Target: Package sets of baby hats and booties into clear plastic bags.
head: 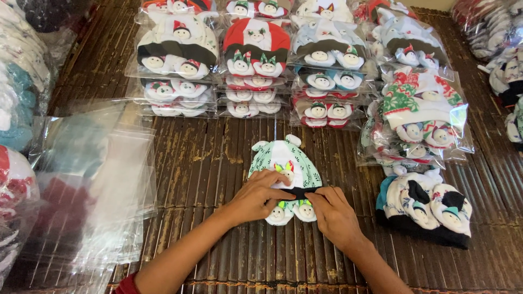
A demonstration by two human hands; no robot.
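Observation:
A small baby hat (287, 161), white with a green leaf print and a black brim, lies flat on the bamboo mat (207, 158), with little stuffed faces at its lower edge. My left hand (255, 197) rests on the hat's lower left, fingers pressing the black brim. My right hand (334, 214) pinches the brim's right end. Both hands touch the same hat.
Rows of bagged hat sets (256, 60) are stacked along the far side. A loose pile of unbagged hats (425, 207) lies to the right, with bagged ones (419, 114) above it. A stack of empty clear plastic bags (103, 179) sits to the left.

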